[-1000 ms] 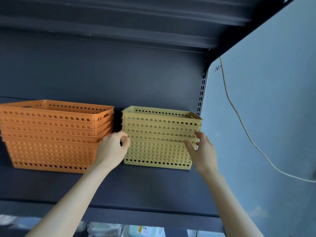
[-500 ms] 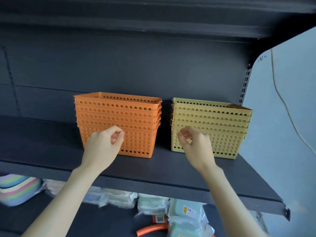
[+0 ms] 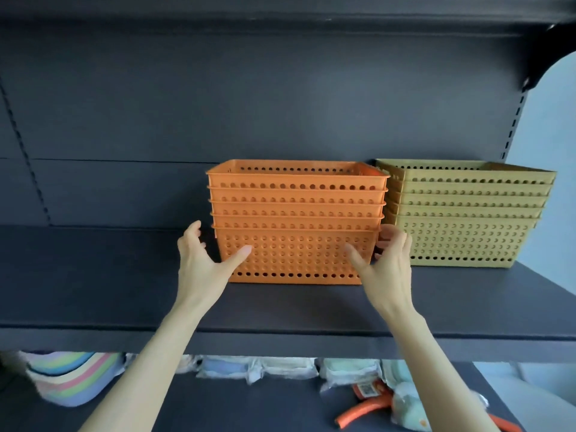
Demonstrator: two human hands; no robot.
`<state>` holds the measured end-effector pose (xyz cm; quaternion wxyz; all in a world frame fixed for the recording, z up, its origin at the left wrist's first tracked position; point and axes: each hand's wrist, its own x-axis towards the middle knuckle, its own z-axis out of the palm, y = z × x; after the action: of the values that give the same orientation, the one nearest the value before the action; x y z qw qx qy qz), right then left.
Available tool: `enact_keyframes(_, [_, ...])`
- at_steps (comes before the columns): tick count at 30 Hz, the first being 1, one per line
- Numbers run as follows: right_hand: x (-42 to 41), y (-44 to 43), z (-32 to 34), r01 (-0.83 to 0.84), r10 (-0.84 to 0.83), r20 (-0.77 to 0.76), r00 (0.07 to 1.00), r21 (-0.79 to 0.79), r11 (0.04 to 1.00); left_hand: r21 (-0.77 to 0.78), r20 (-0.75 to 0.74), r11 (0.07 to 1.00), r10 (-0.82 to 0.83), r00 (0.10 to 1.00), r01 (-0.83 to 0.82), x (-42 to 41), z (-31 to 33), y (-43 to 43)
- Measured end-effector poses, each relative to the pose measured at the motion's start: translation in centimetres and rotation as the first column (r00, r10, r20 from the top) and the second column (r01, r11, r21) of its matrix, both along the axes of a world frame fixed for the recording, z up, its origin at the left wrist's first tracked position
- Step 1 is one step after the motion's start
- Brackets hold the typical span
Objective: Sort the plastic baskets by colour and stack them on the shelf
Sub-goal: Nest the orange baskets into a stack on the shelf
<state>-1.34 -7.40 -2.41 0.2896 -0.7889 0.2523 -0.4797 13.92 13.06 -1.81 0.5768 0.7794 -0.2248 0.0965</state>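
A stack of several nested orange perforated baskets (image 3: pixel 296 226) stands on the dark shelf (image 3: pixel 93 275). Right beside it stands a stack of several yellow baskets (image 3: pixel 467 219). My left hand (image 3: pixel 202 260) is at the orange stack's left front corner, fingers spread, thumb against the front wall. My right hand (image 3: pixel 386 263) is at the stack's right front corner, fingers spread, in the gap between the two stacks. Both hands flank the bottom orange basket; a firm grip is not evident.
Another shelf (image 3: pixel 280 23) hangs overhead. The shelf's right end meets a pale wall (image 3: pixel 548 120). Below, a lower shelf holds pastel striped bowls (image 3: pixel 68 378), wrapped packets (image 3: pixel 280 366) and an orange tool (image 3: pixel 367 406).
My hands left the yellow stack and moved left to either side of the orange stack, opening from loosely curled to spread. The view shifted left.
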Motion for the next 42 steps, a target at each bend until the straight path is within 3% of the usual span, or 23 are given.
enact_keyframes(4, [1.6,-0.9,0.1,-0.033,0.033,-0.009,0.999,0.056,0.998,-0.063,-0.092,0.989,-0.142,0.985,0.137,3.1,0.2,-1.2])
enact_keyframes(8, [2.7,-2.1,0.9,-0.045,0.045,0.002,0.999,0.064,0.997,-0.112,-0.063,0.975,-0.202,0.977,0.194,3.8,0.6,-2.7])
enact_keyframes(27, [7.2,-6.8,1.8,-0.047,0.054,-0.055,0.997,0.135,0.99,-0.188,-0.076,0.956,-0.242,0.967,0.224,8.5,0.2,-8.3])
enact_keyframes(42, [6.3,-7.9,0.5,-0.044,0.037,0.047,0.998,0.162,0.986,-0.198,-0.034,0.953,-0.239,0.97,0.228,7.7,-1.1,-9.1])
